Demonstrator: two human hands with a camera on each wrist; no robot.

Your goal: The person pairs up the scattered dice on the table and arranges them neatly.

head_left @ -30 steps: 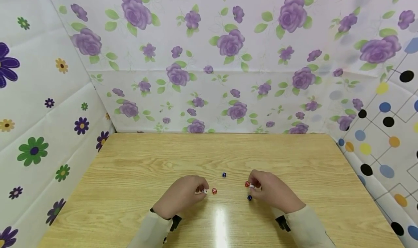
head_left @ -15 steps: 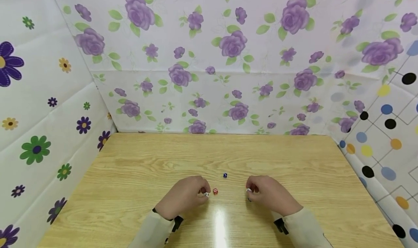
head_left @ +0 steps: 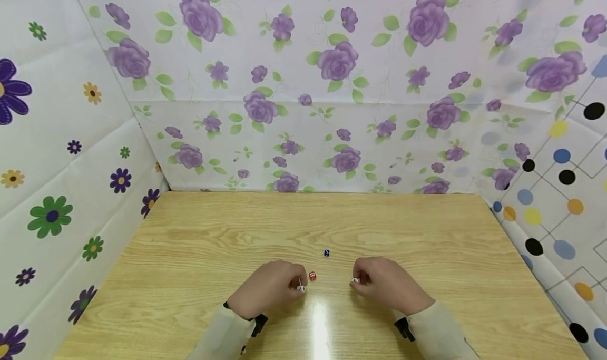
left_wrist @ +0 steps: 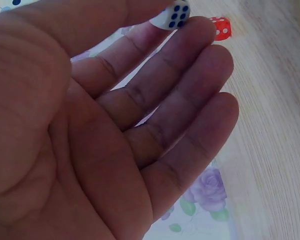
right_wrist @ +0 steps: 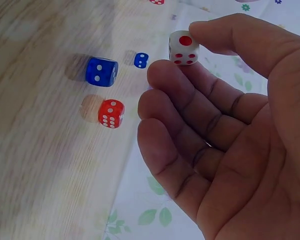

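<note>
My left hand (head_left: 269, 289) pinches a white die (left_wrist: 178, 15) with blue dots between thumb and forefinger, the other fingers spread loosely below. Just beyond those fingertips a red die (head_left: 312, 276) lies on the table. In my right hand (head_left: 392, 283), thumb and forefinger pinch another white die (right_wrist: 183, 48), which shows a large red dot on one face. Beside the right fingers, the right wrist view shows a blue die (right_wrist: 101, 71) and a second red die (right_wrist: 111, 113) on the table; the hand hides both in the head view. Farther back sits another blue die (head_left: 326, 253).
The wooden table (head_left: 227, 217) runs back to a cloth wall (head_left: 303, 138) printed with purple roses. Patterned cloths also close off the left side (head_left: 71, 191) and the right side (head_left: 550, 233). Light glares off the table (head_left: 320, 323) between the forearms.
My right hand has shifted left and a little toward me with its white die, covering the nearby red and blue dice in the head view. My left hand has edged right and nearer, still pinching its die.
</note>
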